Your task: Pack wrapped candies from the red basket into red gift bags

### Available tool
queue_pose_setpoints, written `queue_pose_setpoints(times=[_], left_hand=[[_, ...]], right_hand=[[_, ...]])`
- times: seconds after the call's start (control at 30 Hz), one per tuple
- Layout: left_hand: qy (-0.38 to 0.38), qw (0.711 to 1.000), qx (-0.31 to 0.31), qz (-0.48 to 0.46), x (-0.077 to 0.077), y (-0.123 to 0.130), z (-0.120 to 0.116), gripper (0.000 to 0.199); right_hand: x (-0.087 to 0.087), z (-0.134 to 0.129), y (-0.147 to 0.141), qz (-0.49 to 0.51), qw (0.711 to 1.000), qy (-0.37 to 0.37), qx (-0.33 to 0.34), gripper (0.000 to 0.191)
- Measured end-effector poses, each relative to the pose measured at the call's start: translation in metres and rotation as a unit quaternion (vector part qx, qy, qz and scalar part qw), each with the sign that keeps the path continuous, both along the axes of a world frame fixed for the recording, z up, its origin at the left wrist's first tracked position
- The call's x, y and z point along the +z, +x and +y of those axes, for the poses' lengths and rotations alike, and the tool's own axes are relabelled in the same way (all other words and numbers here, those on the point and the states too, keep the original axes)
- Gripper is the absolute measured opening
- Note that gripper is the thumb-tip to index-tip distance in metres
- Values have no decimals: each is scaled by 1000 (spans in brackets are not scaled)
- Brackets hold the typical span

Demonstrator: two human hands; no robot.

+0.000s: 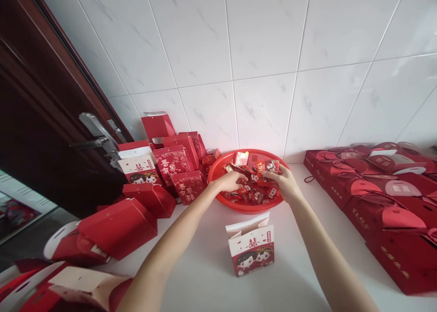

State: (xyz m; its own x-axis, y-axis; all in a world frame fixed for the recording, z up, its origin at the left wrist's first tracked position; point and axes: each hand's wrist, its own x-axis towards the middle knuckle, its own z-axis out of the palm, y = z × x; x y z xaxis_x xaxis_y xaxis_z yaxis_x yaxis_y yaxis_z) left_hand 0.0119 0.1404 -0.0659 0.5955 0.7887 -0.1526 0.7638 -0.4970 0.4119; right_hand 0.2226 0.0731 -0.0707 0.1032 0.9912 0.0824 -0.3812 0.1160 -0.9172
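A red plastic basket (pixel 221 203) holds a heap of wrapped candies (pixel 256 194) by the tiled wall. My left hand (pixel 232 181) reaches over its left rim, fingers curled down among the candies; what they grip is hidden. At the right side, my right hand (pixel 287 184) pinches a red printed candy packet (pixel 264 171) between thumb and fingers, above the heap. In front of the basket, a red and cream gift box (pixel 254 253) stands upright, its top open, with a cartoon couple on its face.
Several red gift boxes (pixel 172 165) crowd the left side near a dark door (pixel 51 98). More open boxes (pixel 116 227) lie closer on the left. Rows of red boxes with bows (pixel 372 207) line the right side of the white table (pixel 205 275).
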Motion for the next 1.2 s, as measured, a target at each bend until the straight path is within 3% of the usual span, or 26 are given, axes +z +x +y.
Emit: queue_pose_setpoints(times=[0.13,0.3,0.5,0.67,0.77,0.87,1.0,1.2], left_hand=[[-30,999,-5,35,-10,9,1,41],[-58,995,9,86,-21,8,5,62],[-37,996,23,75,-22,4,5,73],[-49,996,-68,35,-20,9,-4,59],[-57,988,-113,87,-18,15,-10,55],[6,985,-67,160,-14,20,-12,64],[68,980,24,186,-9,20,-10,32],[69,985,58,144,-9,18,-6,24]], right_hand=[[-5,1,-3,-14,1000,12,-6,41],[-4,0,-3,-9,999,35,3,46],[-4,0,-4,7,999,33,-22,49],[-5,1,-6,-10,998,41,-53,45],[-9,4,-8,-16,996,35,-82,42],[-13,8,-9,-23,989,32,-143,39],[-16,11,-10,-49,977,36,-205,36],[-17,10,-11,-22,975,52,-217,40]])
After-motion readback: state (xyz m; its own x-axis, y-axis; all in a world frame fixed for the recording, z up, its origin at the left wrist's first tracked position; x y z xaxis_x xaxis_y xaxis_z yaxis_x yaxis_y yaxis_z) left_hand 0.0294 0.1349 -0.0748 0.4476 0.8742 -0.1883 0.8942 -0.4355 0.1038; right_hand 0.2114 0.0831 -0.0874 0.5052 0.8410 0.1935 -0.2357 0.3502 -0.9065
